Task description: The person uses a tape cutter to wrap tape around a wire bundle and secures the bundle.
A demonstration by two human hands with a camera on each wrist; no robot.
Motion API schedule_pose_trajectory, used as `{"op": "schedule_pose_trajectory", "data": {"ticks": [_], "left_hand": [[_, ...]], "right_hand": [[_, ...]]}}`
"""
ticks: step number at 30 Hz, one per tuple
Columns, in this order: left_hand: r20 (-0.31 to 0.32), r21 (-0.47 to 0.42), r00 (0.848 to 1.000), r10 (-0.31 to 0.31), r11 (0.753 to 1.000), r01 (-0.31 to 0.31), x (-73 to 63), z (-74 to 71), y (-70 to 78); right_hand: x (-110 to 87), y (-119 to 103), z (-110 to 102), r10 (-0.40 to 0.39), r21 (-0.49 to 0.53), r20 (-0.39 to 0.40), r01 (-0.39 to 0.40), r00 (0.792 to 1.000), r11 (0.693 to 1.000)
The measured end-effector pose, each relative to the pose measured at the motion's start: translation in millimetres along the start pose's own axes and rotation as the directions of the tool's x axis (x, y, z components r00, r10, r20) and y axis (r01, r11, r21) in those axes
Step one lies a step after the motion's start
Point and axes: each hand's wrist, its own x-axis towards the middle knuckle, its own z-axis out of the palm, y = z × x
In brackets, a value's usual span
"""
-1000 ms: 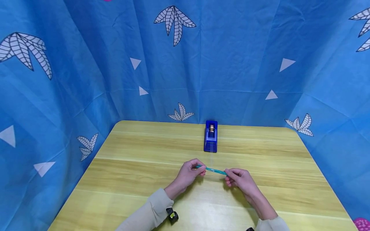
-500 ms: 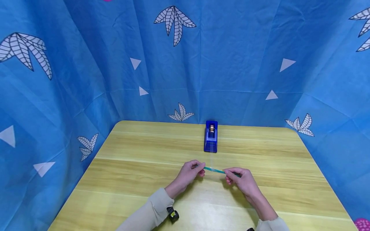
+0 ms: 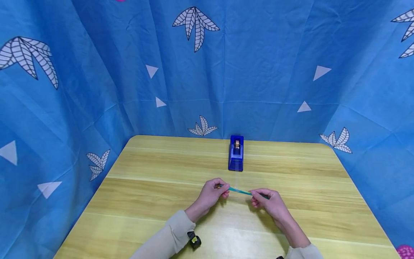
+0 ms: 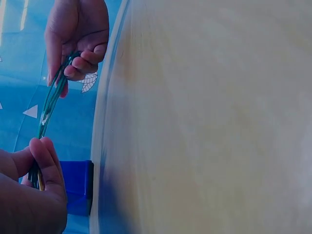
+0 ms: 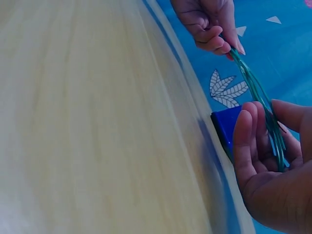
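Observation:
My left hand [image 3: 211, 194] pinches one end of a thin bundle of green wires [image 3: 240, 191] between thumb and fingers. My right hand [image 3: 268, 202] pinches the other end, and a dark tail shows past its fingers. The bundle stretches between both hands above the table. A narrow strip of clear tape [image 3: 237, 178] runs from the blue tape dispenser [image 3: 235, 153] down to the middle of the bundle. In the left wrist view a shiny patch [image 4: 46, 118] sits on the strands. In the right wrist view the strands [image 5: 254, 83] spread apart slightly near the right fingers.
The dispenser stands near the back edge of the wooden table [image 3: 155, 165], with a roll of tape [image 3: 237, 144] in it. A blue patterned curtain [image 3: 258, 72] hangs behind and at both sides. A black device [image 3: 194, 241] is strapped at the left wrist.
The wire bundle has turned slightly between the fingers, and its dark tail now shows beyond the right thumb. Both hands stay almost in place. The dispenser has not moved.

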Motion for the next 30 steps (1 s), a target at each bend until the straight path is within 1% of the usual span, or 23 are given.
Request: {"op": "schedule_pose_trajectory", "data": {"ticks": [5, 9, 13, 16, 19, 22, 30], "left_hand": [[-0.028, 0.008, 0.999, 0.014, 1.0, -0.014, 1.5, 1.6, -0.3], [-0.033, -0.005, 0.999, 0.041, 0.999, -0.042, 1.5, 2.4, 1.1], [-0.038, -0.011, 0.997, 0.06, 0.998, -0.06, 1.3, 2.6, 2.8], [-0.043, -0.008, 0.997, 0.066, 0.998, -0.066, 1.2, 2.8, 3.7], [-0.046, -0.002, 0.997, 0.062, 0.998, -0.062, 0.1, 3.2, 4.8], [-0.048, 0.0, 0.998, 0.045, 0.999, -0.045, -1.4, 3.6, 5.5], [-0.053, -0.033, 0.998, -0.042, 0.999, 0.04, 1.2, 3.6, 4.6]], "right_hand": [[-0.3, -1.5, 0.1, 0.033, 0.024, 0.043, -0.034, 0.999, 0.999], [-0.5, -2.8, -0.5, 0.054, 0.044, 0.069, -0.058, 0.996, 0.997], [-0.3, -3.8, -2.6, 0.042, 0.065, 0.111, -0.049, 0.993, 0.997], [0.6, -2.7, -3.1, 0.023, 0.074, 0.124, -0.032, 0.992, 0.997], [1.6, -0.4, -2.3, 0.018, 0.074, 0.106, -0.026, 0.994, 0.997], [2.2, 0.8, -1.1, 0.012, 0.069, 0.075, -0.017, 0.997, 0.997], [0.7, -3.9, 0.2, -0.041, 0.005, -0.012, 0.041, 0.999, 0.999]]}}
